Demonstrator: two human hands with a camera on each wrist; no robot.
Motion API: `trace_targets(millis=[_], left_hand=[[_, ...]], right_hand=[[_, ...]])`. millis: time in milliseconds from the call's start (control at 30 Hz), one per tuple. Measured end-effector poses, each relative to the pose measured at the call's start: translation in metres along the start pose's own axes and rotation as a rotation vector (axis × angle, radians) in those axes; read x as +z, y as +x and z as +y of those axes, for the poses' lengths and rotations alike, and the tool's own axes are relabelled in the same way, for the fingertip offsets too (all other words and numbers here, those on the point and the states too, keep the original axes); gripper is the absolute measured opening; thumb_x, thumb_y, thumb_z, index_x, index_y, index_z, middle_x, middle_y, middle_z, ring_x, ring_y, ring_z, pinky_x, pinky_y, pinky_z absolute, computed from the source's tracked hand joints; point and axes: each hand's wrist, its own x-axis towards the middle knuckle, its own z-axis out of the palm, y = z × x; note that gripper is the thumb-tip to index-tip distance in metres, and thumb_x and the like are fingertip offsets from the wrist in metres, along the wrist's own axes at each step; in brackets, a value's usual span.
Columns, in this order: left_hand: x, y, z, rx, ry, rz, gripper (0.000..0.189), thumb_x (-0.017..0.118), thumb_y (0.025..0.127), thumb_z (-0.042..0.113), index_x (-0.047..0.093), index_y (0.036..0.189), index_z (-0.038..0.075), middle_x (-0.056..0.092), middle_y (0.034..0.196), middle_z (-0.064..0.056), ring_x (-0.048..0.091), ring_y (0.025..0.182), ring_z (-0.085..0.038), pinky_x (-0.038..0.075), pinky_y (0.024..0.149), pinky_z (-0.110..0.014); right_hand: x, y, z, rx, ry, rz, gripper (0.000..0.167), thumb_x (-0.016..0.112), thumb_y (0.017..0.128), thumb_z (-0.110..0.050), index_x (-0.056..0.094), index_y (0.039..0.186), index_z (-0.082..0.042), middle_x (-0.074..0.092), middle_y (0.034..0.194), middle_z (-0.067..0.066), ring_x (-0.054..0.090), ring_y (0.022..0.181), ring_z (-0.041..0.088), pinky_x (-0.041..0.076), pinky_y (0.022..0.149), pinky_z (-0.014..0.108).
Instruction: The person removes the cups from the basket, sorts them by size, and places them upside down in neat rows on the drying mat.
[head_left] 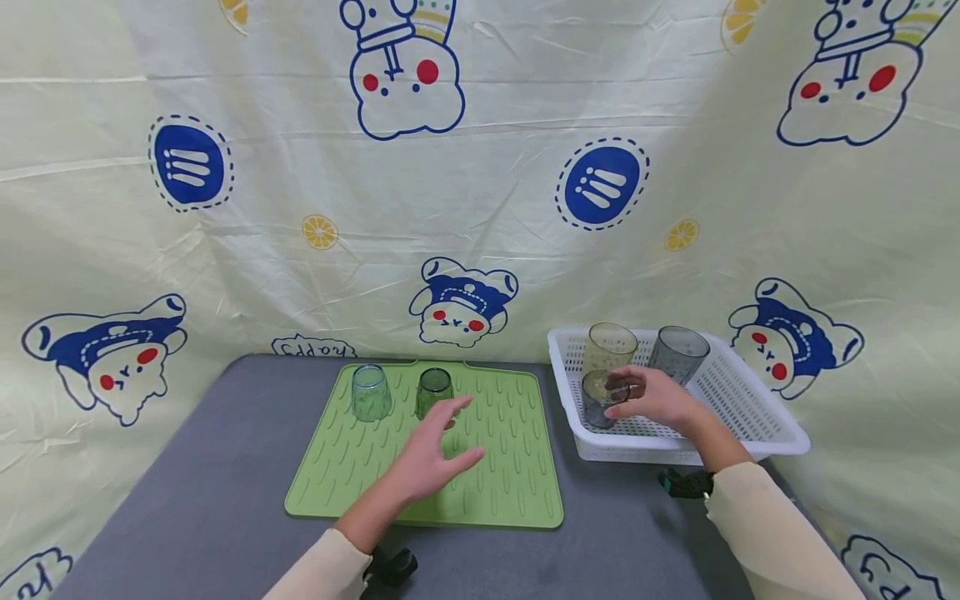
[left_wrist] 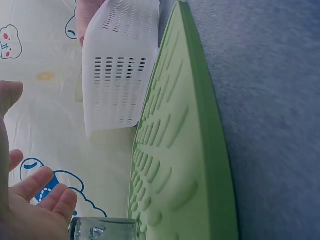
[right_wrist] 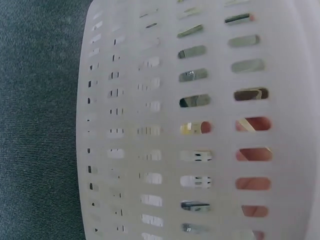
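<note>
Our left grip point(head_left: 429, 461) wide, over the green mat point(head_left: 510, 475) | our right grip point(head_left: 662, 402) holding the small gray glass point(head_left: 596, 410) inside the white basket point(head_left: 637, 450) | dark green glass point(head_left: 433, 392), teal glass point(head_left: 371, 396) toward our mat's far edge | amber glass point(head_left: 604, 352), larger gray glass point(head_left: 679, 354) at the basket's far side

Bright, soft light from the head; hazier pictures at the wrists.
In the head view, diffuse light, apparently from above, spreads evenly over the printed sheet point(head_left: 510, 200), with a mild sheen along its creases; a faint, soft-edged shadow lies on the desk point(head_left: 187, 517) near the right sleeve point(head_left: 772, 533), and the prints look stretched toward the sides. The left wrist view is cooler and soft, the desk grainy, while a glass point(left_wrist: 105, 230) at the bottom edge catches a small glint. The right wrist view is dimmer, its basket wall point(right_wrist: 167, 115) milky and blurred.
</note>
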Motion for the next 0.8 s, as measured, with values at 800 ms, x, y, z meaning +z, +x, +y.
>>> trace_targets(millis=[800], left_hand=[[0.017, 0.028, 0.006, -0.053, -0.296, -0.05, 0.069, 0.075, 0.095, 0.027, 0.042, 0.154, 0.019, 0.051, 0.151, -0.009, 0.052, 0.138, -0.031, 0.044, 0.117, -0.047]], right_hand=[[0.006, -0.024, -0.023, -0.159, 0.143, 0.138, 0.072, 0.085, 0.085, -0.026, 0.05, 0.145, -0.006, 0.063, 0.137, 0.021, 0.065, 0.122, 0.028, 0.056, 0.086, 0.022]])
